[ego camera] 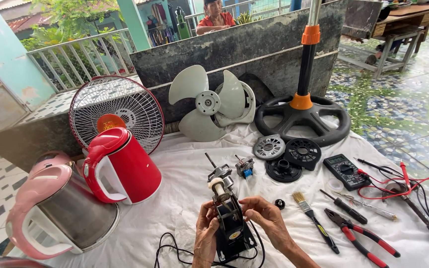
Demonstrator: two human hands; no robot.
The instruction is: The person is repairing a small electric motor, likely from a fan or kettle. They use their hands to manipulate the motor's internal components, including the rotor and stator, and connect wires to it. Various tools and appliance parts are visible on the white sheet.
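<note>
A: What is each grip doing?

B: The left hand (pixel 206 233) is clamped on the side of the fan motor (pixel 229 218), low on its black frame. The right hand (pixel 268 218) closes its fingertips on the motor's upper part, near the pale spool.

A: Where does the motor sit?

B: Upright on the white cloth (pixel 184 198), between both hands, its black cord (pixel 175 250) trailing toward the person. A red kettle (pixel 122 166) stands to the left, pliers (pixel 361 238) and a brush (pixel 314 221) to the right.

A: How would it handle?

B: Likely heavy and stiff, with delicate windings; the metal frame looks the safest place to hold.
</note>
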